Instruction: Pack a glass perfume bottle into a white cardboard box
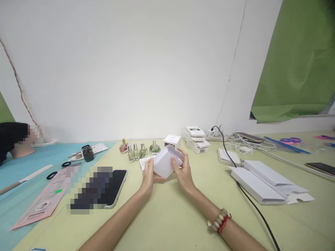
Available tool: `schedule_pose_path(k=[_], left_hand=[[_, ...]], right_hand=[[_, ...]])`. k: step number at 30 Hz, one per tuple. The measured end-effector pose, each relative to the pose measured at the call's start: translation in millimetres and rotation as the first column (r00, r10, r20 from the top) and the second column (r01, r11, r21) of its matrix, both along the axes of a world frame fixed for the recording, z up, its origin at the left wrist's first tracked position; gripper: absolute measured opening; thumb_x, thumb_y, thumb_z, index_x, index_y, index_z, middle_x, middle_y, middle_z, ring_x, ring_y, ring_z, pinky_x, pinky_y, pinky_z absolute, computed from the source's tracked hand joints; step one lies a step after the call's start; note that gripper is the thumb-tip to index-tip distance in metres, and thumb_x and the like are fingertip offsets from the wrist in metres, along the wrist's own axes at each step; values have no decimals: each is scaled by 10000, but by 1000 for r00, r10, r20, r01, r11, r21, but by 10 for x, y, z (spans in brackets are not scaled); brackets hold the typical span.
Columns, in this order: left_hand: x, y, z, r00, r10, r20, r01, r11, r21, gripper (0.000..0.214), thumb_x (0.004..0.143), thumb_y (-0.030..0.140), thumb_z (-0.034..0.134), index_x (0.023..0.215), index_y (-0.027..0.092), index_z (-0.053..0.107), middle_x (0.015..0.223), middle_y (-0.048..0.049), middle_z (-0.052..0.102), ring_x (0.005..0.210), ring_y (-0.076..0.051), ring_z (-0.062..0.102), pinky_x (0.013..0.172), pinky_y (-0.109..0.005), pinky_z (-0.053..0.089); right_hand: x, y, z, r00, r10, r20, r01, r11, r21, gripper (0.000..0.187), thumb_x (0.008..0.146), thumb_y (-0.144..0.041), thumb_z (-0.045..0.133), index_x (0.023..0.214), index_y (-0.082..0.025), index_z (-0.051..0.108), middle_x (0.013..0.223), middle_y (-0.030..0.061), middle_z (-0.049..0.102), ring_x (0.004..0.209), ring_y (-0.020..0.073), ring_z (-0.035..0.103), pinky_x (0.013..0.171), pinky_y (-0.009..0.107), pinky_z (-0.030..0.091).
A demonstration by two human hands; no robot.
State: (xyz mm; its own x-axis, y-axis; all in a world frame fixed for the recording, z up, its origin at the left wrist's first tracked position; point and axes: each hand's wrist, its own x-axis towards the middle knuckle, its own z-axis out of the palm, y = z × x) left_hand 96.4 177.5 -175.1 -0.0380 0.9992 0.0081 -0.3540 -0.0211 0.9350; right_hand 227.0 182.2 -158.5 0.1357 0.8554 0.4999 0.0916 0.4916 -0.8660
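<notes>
A small white cardboard box (165,163) is held just above the pale green table (167,216), tilted with its open top facing away. My left hand (148,177) grips its left side with fingers curled round it. My right hand (183,170) holds the right side, thumb on the near face and fingers over the top edge. Under the box lies a white paper slip (144,162). Behind it stand several small glass perfume bottles (138,150) in a row, and another small white box (172,141).
A phone (115,188) lies face up at the left beside a pink packet (44,202). A stack of white boxes (196,138), a power strip with cables (243,146), flat white cartons (261,179) and a black cable (256,209) fill the right. Another person's arm (15,143) rests at far left.
</notes>
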Motion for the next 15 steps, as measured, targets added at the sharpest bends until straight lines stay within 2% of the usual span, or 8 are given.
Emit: schedule_pose_path(k=[4,6,8,12,15], left_hand=[[20,62,-123,995,21,-95,-19,1000,18,603,851,624,377,1282,217,262,1115,-108,414,901,-202,502,523,-222,477],[21,37,-112,991,43,-124,-39,999,30,652,838,639,391,1321,248,191,1130,-103,408,885,-182,505,557,-203,473],[17,-10,-62,983,95,-156,-80,992,99,642,844,606,419,1336,278,169,1176,-81,382,929,-156,492,652,-184,475],[0,-67,15,957,173,-234,-108,957,268,572,870,554,411,1292,172,353,1185,-96,379,1054,-147,422,839,-170,423],[-13,-53,-6,941,164,-296,-65,946,317,597,870,563,401,1261,112,421,1163,-119,394,1040,-155,426,822,-175,422]], right_hand=[[8,8,-13,996,50,72,-55,996,64,395,872,-417,384,1221,-234,412,1242,50,434,1056,165,468,840,264,417],[2,8,-12,994,66,87,-73,994,76,370,873,-406,392,1185,-220,456,1231,47,448,1069,164,459,869,263,395],[-4,6,-15,993,96,70,-101,993,64,379,866,-409,404,1180,-210,478,1217,53,465,1067,170,465,857,262,402],[-3,15,-38,994,108,-31,-108,994,-13,441,843,-446,424,1193,-190,508,1220,68,474,1060,199,476,791,273,439],[7,33,-43,989,31,-144,-46,994,-99,513,797,-475,481,1197,-156,524,1169,89,515,1017,218,502,757,280,451]])
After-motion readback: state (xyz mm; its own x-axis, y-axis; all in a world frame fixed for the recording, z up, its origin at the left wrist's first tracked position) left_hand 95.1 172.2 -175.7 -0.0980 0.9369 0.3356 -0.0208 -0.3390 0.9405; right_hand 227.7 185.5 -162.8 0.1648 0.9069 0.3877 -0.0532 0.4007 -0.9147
